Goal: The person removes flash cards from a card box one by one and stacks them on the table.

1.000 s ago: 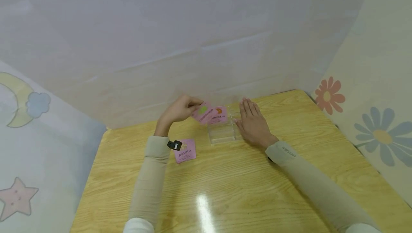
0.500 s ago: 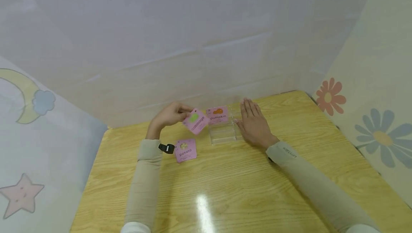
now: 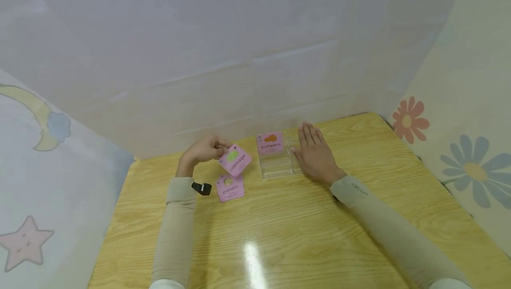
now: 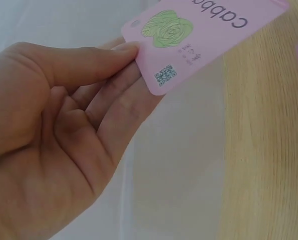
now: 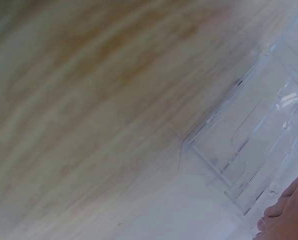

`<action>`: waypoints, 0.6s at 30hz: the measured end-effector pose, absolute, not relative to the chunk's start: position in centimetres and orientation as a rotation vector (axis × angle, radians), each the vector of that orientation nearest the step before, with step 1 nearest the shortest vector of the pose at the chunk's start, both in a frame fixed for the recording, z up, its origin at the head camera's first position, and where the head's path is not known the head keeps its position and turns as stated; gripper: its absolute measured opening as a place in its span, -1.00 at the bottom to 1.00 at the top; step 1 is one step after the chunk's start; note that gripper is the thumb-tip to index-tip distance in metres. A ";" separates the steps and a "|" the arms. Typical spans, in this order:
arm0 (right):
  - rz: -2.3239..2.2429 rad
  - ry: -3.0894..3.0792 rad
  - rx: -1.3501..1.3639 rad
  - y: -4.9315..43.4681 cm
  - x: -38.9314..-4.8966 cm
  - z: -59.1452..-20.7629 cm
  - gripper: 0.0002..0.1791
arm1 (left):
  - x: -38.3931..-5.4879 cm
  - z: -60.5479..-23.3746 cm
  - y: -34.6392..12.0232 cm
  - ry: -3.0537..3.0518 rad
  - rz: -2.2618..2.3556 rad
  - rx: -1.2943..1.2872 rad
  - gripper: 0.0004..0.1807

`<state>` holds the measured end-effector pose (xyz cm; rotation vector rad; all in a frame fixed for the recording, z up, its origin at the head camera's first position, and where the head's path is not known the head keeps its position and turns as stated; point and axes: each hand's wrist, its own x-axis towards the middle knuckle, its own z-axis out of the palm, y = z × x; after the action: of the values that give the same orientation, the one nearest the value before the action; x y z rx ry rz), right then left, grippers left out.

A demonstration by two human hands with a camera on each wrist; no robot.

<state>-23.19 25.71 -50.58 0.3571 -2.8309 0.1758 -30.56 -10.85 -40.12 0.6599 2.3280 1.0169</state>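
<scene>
My left hand (image 3: 202,150) pinches a pink cabbage card (image 3: 235,160) by its corner between thumb and fingers. The left wrist view shows the thumb on top of the card (image 4: 209,30) beside a green cabbage drawing. Just below, a pink potato card (image 3: 230,190) lies on the table, its top edge overlapped by the held card. A pink pumpkin card (image 3: 270,144) sits in the back part of a clear plastic holder (image 3: 276,169). At the holder's right side rests my right hand (image 3: 315,153), its fingers straight and close together; it hides part of the holder.
The wooden table (image 3: 271,218) ends at a pale cloth wall (image 3: 223,71) just behind the holder. Side walls carry printed flowers (image 3: 475,169) on the right and a star (image 3: 25,243) on the left. A black band (image 3: 202,188) is on the left sleeve.
My left hand has drawn the cabbage card left and toward me, away from the holder, uncovering the pumpkin card and coming over the potato card. My right hand has stayed in place.
</scene>
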 end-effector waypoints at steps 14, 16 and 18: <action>0.199 -2.822 0.363 25.7 -23.3 -50.8 -0.16 | -30.7 -42.5 -12.0 2.182 1.004 0.525 -0.60; 0.191 -2.816 0.365 25.7 -23.3 -50.8 -0.16 | -30.7 -42.9 -12.1 2.155 0.997 0.514 -0.61; 0.183 -2.820 0.360 25.8 -23.3 -50.8 -0.16 | -30.7 -43.2 -12.1 2.132 0.992 0.505 -0.61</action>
<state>-23.28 25.75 -50.75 0.3599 -2.8195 0.1826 -30.72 -12.08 -43.16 0.5053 2.1317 0.9919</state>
